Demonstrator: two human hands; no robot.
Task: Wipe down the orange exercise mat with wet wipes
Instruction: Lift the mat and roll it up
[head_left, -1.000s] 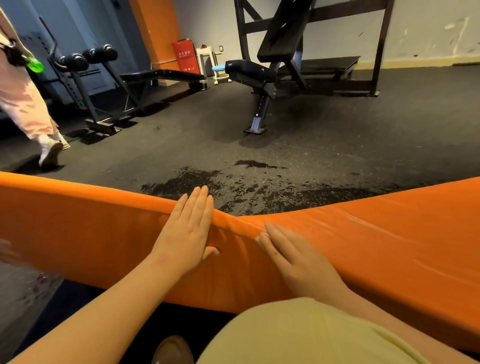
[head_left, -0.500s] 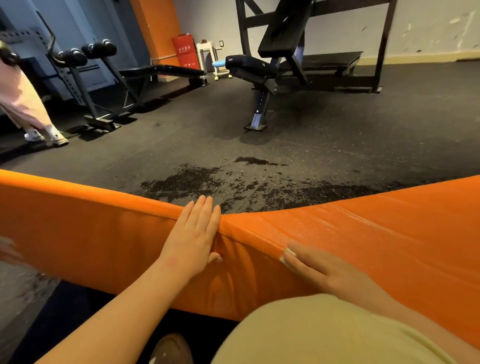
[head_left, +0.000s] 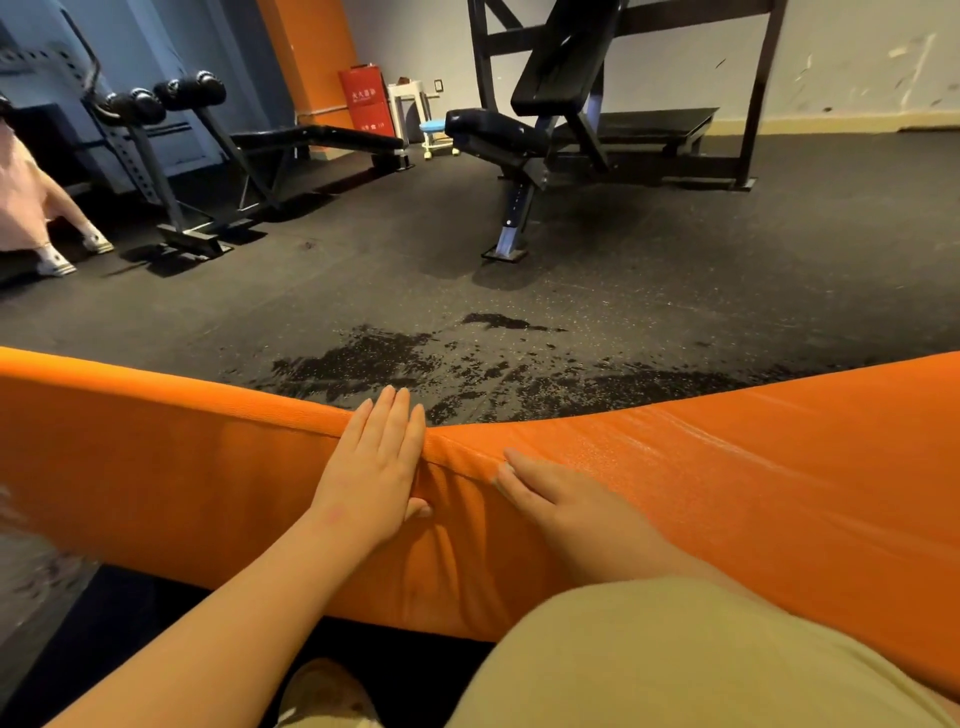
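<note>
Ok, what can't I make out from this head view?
Head view:
wet wipe: only a pale sliver shows; the right hand covers the rest.
orange mat: both ends cut off by the frame edges; its far side hidden behind its own top edge.
red box: lettering too small.

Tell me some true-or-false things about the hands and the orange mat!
1. The left hand and the right hand both lie on the mat. True.
2. The left hand makes a fist. False: its fingers lie straight and flat.
3. The floor past the mat has a dark, wet-looking patch. True.
4. The box at the back is green. False: it is red.
</note>
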